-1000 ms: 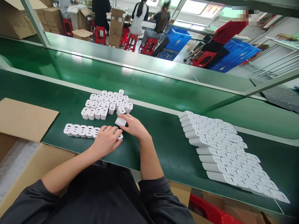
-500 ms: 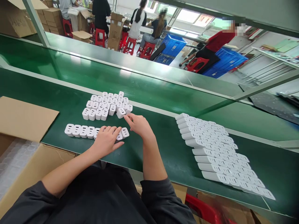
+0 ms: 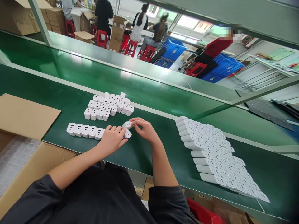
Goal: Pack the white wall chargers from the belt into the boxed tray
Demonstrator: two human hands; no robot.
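Note:
A row of white USB charger blocks (image 3: 85, 131) stands side by side near the table's front edge, their slotted ends facing up. My left hand (image 3: 112, 138) lies over the row's right part with its fingers apart, hiding several of the blocks. Between the thumb and fingers of my right hand (image 3: 144, 129) is one white charger block (image 3: 127, 125), tilted above the right end of the row. Behind the row is a loose cluster of the same charger blocks (image 3: 100, 113), set in uneven lines.
A large slanted array of white charger blocks (image 3: 210, 152) lies to the right on the green table (image 3: 163, 152). An open cardboard box (image 3: 28, 116) with bubble wrap is at left. A white rail (image 3: 154, 109) runs behind. Several people sit farther back.
My right hand has brought a charger block from the front of the cluster toward me, to the right end of the row. My left hand stays on the row.

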